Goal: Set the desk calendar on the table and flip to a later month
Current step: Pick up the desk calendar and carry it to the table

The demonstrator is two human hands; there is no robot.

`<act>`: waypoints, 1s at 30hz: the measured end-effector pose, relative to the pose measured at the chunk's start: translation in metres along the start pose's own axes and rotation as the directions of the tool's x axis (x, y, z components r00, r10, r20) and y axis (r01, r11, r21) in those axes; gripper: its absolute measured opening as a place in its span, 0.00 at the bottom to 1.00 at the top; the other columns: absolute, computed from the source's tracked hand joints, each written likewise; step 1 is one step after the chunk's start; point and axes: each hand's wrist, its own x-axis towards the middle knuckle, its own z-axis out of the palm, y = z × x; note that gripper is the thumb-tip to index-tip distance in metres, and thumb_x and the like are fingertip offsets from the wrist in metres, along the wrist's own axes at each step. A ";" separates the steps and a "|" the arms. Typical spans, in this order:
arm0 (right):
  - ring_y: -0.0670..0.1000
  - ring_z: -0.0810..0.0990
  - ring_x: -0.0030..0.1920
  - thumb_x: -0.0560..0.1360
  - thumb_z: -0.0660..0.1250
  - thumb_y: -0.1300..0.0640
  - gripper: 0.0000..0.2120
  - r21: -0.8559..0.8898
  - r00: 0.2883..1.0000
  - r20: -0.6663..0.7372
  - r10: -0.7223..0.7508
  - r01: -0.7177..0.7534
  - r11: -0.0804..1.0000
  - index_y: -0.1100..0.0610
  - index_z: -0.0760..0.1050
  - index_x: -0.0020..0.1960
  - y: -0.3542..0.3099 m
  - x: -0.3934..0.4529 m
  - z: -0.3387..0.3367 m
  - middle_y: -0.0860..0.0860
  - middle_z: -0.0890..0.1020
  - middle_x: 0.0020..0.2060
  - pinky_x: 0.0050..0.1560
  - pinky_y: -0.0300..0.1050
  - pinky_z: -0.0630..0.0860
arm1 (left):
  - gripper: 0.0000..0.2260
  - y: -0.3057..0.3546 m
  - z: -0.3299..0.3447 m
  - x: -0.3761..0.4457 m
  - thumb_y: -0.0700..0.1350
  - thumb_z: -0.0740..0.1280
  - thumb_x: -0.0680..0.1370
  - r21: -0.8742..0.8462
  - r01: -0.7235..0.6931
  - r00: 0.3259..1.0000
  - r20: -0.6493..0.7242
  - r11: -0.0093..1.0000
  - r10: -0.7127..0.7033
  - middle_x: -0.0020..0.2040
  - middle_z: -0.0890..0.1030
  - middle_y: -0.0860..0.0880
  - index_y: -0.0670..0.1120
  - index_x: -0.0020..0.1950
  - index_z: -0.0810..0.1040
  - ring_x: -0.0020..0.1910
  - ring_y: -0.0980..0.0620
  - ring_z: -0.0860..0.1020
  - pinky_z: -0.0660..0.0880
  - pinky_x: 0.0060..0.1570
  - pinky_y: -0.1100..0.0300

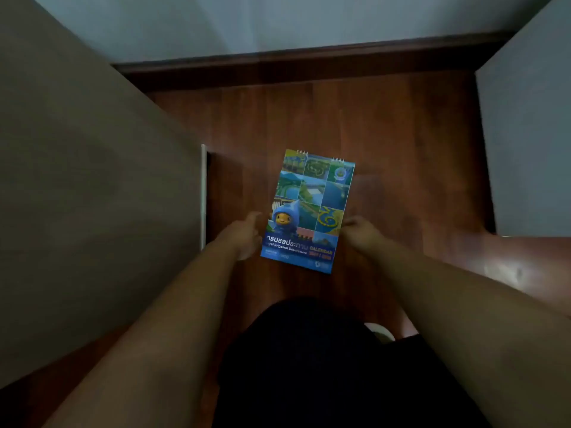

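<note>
The desk calendar lies cover up, its long side running from 6 to 12 o'clock, rings at 12. The left hand and right hand pinch its lower sides. Under it is brown wood floor, with pale walls around.

We count one blue spiral-bound desk calendar with a photo-grid cover, and two sets of wire rings at its top edge. We count two bare hands: the left hand and the right hand. One reddish-brown wooden surface lies under them.
</note>
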 end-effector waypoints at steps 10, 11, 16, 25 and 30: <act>0.63 0.82 0.45 0.71 0.66 0.64 0.12 0.391 0.983 0.062 0.171 -0.181 0.903 0.65 0.76 0.54 0.026 0.052 0.043 0.65 0.81 0.49 0.48 0.59 0.80 | 0.30 -0.018 0.053 0.071 0.47 0.70 0.75 -0.377 0.109 0.988 0.143 0.920 -0.058 0.68 0.77 0.43 0.45 0.76 0.64 0.65 0.43 0.77 0.74 0.66 0.47; 0.63 0.83 0.46 0.70 0.68 0.63 0.16 0.454 0.978 0.064 0.200 -0.208 0.866 0.66 0.74 0.57 0.026 0.056 0.046 0.65 0.81 0.50 0.49 0.62 0.80 | 0.28 -0.018 0.056 0.074 0.45 0.70 0.76 -0.426 0.128 0.987 0.141 0.896 -0.074 0.63 0.79 0.43 0.44 0.73 0.66 0.62 0.42 0.77 0.74 0.64 0.46; 0.56 0.80 0.37 0.73 0.68 0.54 0.11 0.605 0.946 0.173 0.273 -0.321 0.729 0.58 0.76 0.53 0.016 0.055 0.058 0.56 0.81 0.41 0.38 0.48 0.79 | 0.25 -0.006 0.052 0.077 0.45 0.71 0.77 -0.678 0.240 0.970 0.190 0.694 -0.151 0.65 0.79 0.37 0.36 0.71 0.70 0.61 0.38 0.79 0.75 0.61 0.46; 0.54 0.81 0.35 0.76 0.63 0.67 0.15 0.487 0.950 0.237 0.204 -0.298 0.821 0.60 0.72 0.62 0.002 -0.006 0.015 0.57 0.81 0.44 0.37 0.52 0.81 | 0.21 0.011 0.058 -0.005 0.39 0.70 0.77 -0.783 0.268 0.963 0.196 0.561 -0.186 0.63 0.79 0.36 0.42 0.68 0.70 0.60 0.37 0.80 0.77 0.59 0.41; 0.53 0.79 0.36 0.77 0.62 0.67 0.10 0.504 0.976 0.167 0.138 -0.205 0.839 0.56 0.72 0.55 -0.030 -0.129 -0.038 0.54 0.80 0.40 0.36 0.47 0.78 | 0.43 0.028 0.041 -0.103 0.46 0.80 0.61 -0.851 0.279 0.960 0.234 0.446 -0.154 0.73 0.72 0.41 0.52 0.73 0.65 0.65 0.36 0.77 0.77 0.59 0.37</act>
